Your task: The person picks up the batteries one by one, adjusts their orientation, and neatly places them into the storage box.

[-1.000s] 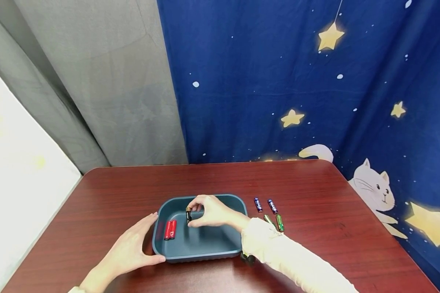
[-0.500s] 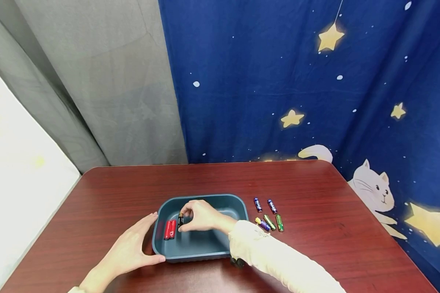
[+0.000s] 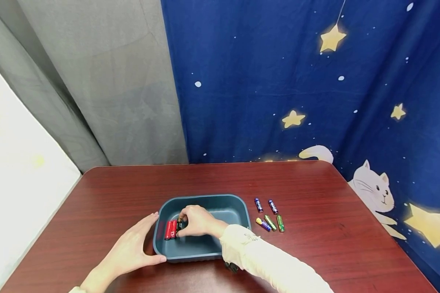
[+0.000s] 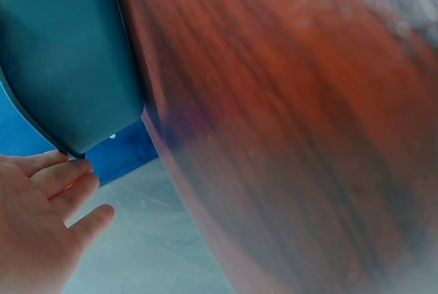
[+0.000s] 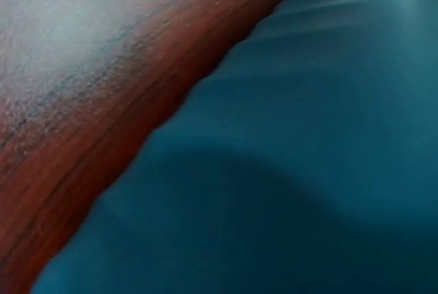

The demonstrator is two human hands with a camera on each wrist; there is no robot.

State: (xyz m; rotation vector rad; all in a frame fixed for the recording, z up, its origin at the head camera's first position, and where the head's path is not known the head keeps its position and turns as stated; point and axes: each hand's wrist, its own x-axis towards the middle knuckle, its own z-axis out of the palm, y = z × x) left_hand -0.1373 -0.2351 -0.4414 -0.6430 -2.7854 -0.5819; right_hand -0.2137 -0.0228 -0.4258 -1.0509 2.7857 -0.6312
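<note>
My right hand [image 3: 199, 221] reaches into a teal tray [image 3: 201, 257] and pinches a black battery with a copper end [image 3: 179, 228] between thumb and fingers. The battery stands lengthwise close beside two red batteries [image 3: 170, 229] at the tray's left side, and the fingers partly cover it. My left hand [image 3: 130, 246] lies at the tray's left end, fingers extended along the rim and thumb near the front corner. In the left wrist view, its fingertips touch the tray's corner. Only the ribbed outer wall of the tray [image 5: 287, 130] and some table fill the right wrist view.
Right of the tray, two blue batteries [image 3: 273, 206], two green batteries [image 3: 280, 223] and a blue-and-yellow battery [image 3: 263, 224] lie on the reddish wooden table [image 3: 333, 228]. Behind the table's far edge hang a grey curtain [image 3: 132, 101] and a blue star-patterned curtain [image 3: 249, 101].
My right hand has carried the black battery left and toward the front, up beside the red batteries. The sleeve has uncovered the blue-and-yellow battery. My left hand stays at the tray.
</note>
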